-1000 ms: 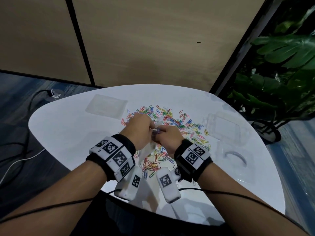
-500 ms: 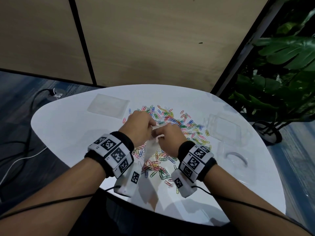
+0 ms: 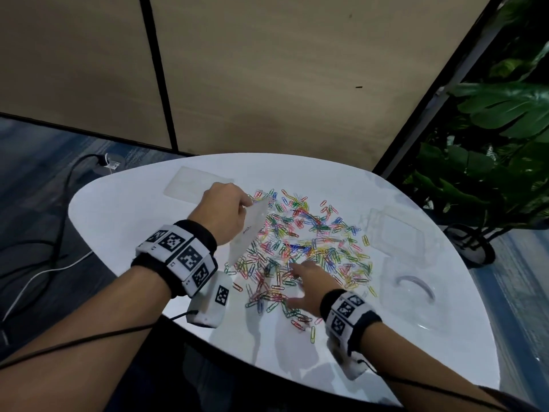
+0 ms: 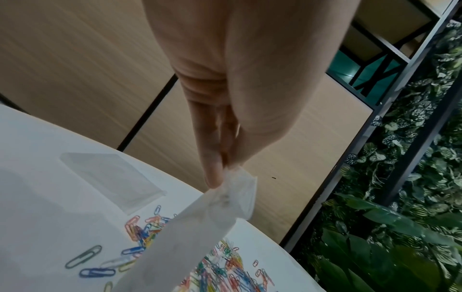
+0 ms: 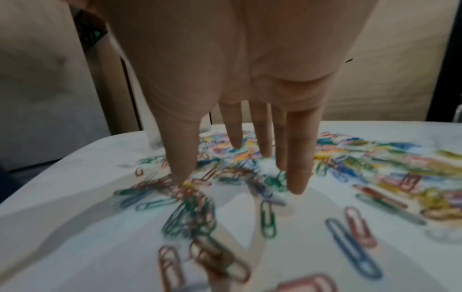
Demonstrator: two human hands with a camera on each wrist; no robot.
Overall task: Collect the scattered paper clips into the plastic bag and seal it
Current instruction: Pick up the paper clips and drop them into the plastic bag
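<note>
Nearest the viewer, the right hand (image 3: 309,285) hovered low over the near edge of the spread, its grip apart: fingers (image 5: 298,158) straight and splayed, tips at or just above the clips, holding nothing. Under and beyond it the paper clips (image 3: 309,242) lay scattered across the middle of the white surface (image 3: 124,233), thin coloured wire loops, each very light and, by the look of the heaps, prone to hook into one another; a pinch would likely lift a small tangled bunch rather than one, while sweeping them with flat fingers on the smooth top should slide them easily. A little farther and to the left, the left hand (image 3: 222,215) held the plastic bag (image 3: 251,230) clear of the surface, its grip clamped on the bag's top corner between thumb and fingertips (image 4: 212,171). The bag hung limp and slanted, thin translucent film that looked soft and slippery; it appeared empty, and its mouth would probably need holding by one lip to stay open. Farther off lay clear plastic sleeves (image 3: 196,185), and at the far right a leafy plant (image 3: 490,144).
</note>
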